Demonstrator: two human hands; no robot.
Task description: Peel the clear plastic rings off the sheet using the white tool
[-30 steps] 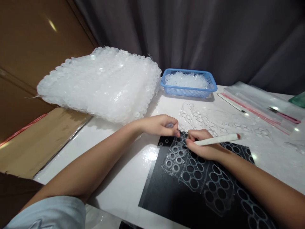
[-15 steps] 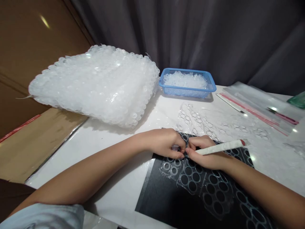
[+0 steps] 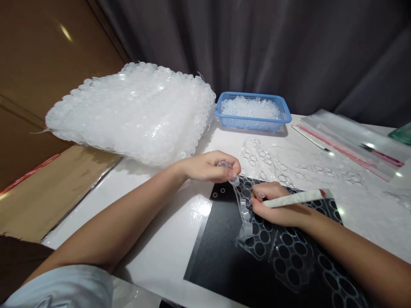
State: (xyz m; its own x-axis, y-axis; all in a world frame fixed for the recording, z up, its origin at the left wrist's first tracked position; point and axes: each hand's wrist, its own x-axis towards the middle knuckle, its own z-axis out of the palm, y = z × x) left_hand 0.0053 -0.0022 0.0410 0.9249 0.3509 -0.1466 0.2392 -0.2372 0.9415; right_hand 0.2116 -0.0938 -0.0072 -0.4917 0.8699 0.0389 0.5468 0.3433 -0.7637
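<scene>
My left hand (image 3: pixel 214 167) pinches the top end of a clear plastic strip (image 3: pixel 245 220) with translucent rings, lifted above a black mat (image 3: pixel 215 252). Just right of the strip, my right hand (image 3: pixel 271 201) is closed around a white pen-like tool (image 3: pixel 295 198) with a red end, and a small ring shows at its fingertips. Under and beside my right hand lie clear sheets with round holes (image 3: pixel 290 256) on the mat. Two small rings (image 3: pixel 223 190) sit near the mat's upper left corner.
A big bag of translucent rings (image 3: pixel 135 113) stands at the back left. Behind the mat is a blue basket (image 3: pixel 253 124) of small clear pieces. Clear perforated film (image 3: pixel 269 160) and plastic bags with red strips (image 3: pixel 346 145) lie to the right. Cardboard (image 3: pixel 58 188) is at the left.
My left hand has moved up and left, raising one end of the strip off the mat. Two small rings now show on the mat. My right hand has hardly moved.
</scene>
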